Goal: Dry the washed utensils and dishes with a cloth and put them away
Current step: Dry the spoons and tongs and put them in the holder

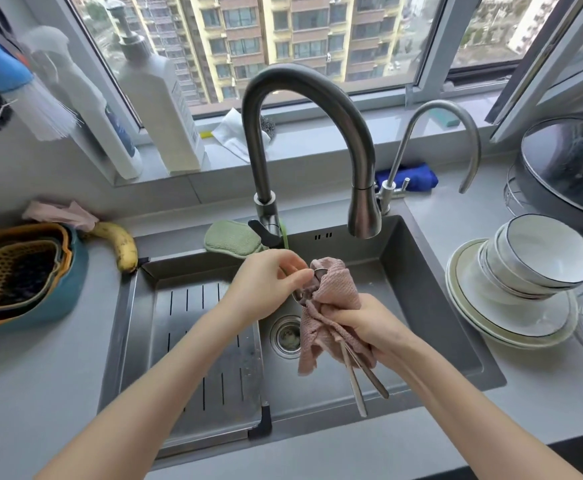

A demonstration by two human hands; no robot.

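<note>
Drying a bunch of metal spoons (356,386) over the sink (421,271), held well above the drain. Grips them through a pink cloth (333,292) with the right hand (369,323), fingers curled tight round the wrapped stems, thin handles jutting out bare below the fist. Pinches the spoon bowls at the top of the bundle with the left hand (269,289), thumb and forefinger closed on the metal, other fingers loosely bent. Likely to feel light and rigid, yet slick while wet: smooth steel, apt to slide out of a loose fold and clatter into the basin. Best taken by the stems through the soft, limp cloth, bunching and draping rather than keeping any shape, with the free fingers steadying the bowls. Leaves for later a tilted stack of white bowls and plates (512,275) on the counter to the right, heavier, brittle and glazed, probably calling for both hands at the rim, one piece at a time.
</note>
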